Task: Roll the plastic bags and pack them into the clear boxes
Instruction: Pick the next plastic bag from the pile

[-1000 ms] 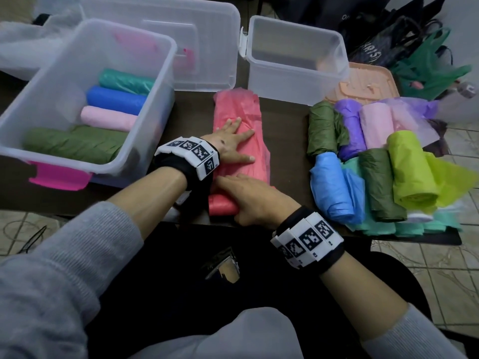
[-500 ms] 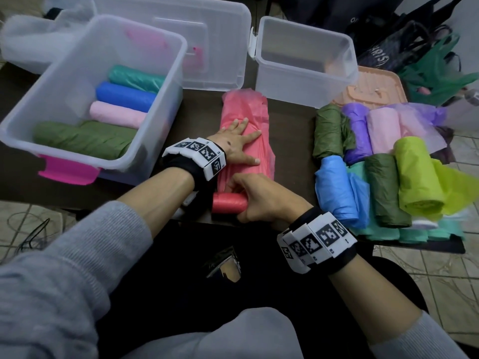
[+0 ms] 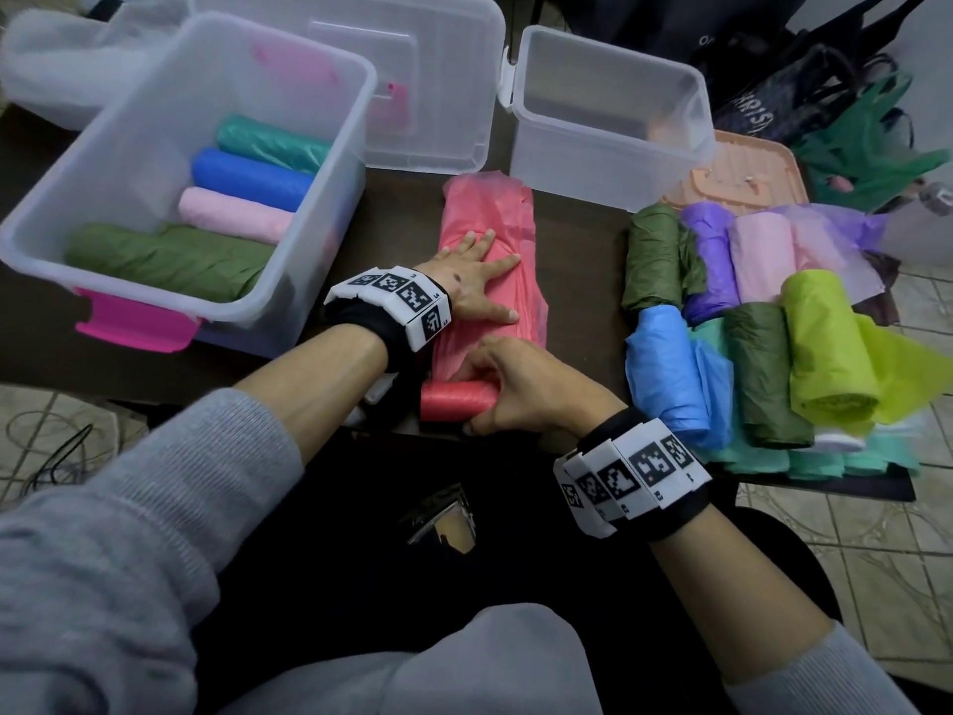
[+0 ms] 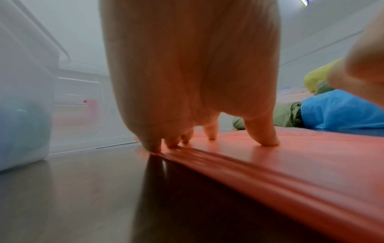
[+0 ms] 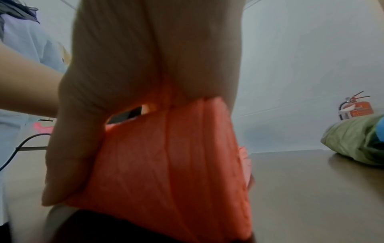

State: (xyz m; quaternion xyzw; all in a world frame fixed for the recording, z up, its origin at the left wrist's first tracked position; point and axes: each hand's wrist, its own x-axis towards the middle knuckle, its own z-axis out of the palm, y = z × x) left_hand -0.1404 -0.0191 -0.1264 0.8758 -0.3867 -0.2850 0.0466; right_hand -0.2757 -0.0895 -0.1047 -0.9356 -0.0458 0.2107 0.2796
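Observation:
A red plastic bag (image 3: pixel 490 224) lies flat lengthwise on the dark table, its near end wound into a roll (image 3: pixel 456 401). My left hand (image 3: pixel 477 281) presses flat on the bag's middle with fingers spread; in the left wrist view its fingertips (image 4: pixel 268 141) rest on the red bag (image 4: pixel 290 164). My right hand (image 3: pixel 508 387) curls round the roll at the table's front edge; the right wrist view shows the red roll (image 5: pixel 176 156) under its palm. A large clear box (image 3: pixel 170 162) at left holds several rolled bags. A smaller clear box (image 3: pixel 608 110) stands behind the bag with nothing inside.
Several rolled and loose bags (image 3: pixel 773 322) in green, blue, purple, pink and lime lie at right. A clear lid (image 3: pixel 412 80) lies behind the large box, a peach lid (image 3: pixel 742 172) behind the pile. Dark and green bags (image 3: pixel 851 131) sit far right.
My right hand has rolled the bag's near end up into a tight roll and now grips it. The left hand stays pressed on the bag's middle.

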